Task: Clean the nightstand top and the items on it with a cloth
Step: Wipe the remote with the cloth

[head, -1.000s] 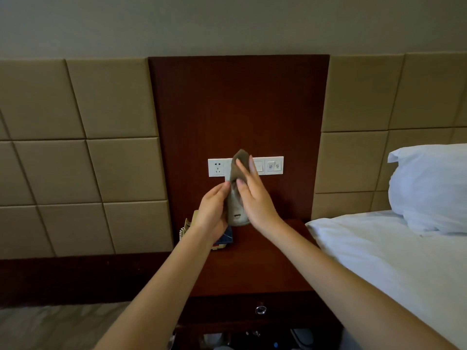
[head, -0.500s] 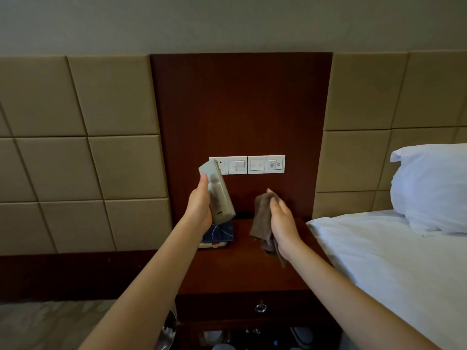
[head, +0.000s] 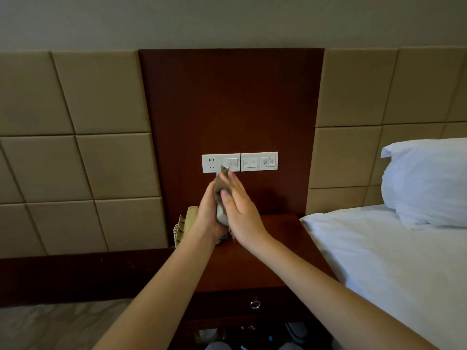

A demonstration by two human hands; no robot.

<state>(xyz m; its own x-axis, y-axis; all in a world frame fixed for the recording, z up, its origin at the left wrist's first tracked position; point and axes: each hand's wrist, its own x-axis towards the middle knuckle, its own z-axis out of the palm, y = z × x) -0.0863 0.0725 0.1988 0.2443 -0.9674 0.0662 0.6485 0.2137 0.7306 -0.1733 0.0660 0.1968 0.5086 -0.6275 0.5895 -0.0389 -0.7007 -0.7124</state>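
Above the dark wooden nightstand top [head: 267, 251], my left hand [head: 208, 213] grips a light grey remote control [head: 220, 215] held upright. My right hand [head: 240, 208] presses a grey-brown cloth [head: 220, 183] flat against the remote, fingers straight. Most of the remote is hidden between the two hands; only its lower end shows. The tip of the cloth sticks up in front of the wall switches.
A beige telephone [head: 185, 223] stands at the nightstand's back left. A white socket and switch panel [head: 240, 161] is on the wooden wall panel. The bed [head: 391, 269] with a white pillow [head: 427, 180] lies to the right. A drawer knob [head: 254, 304] is below the top.
Half a second ago my hands were apart, the cloth hanging from my right hand. Now my right hand has come back left and presses the cloth onto the remote.
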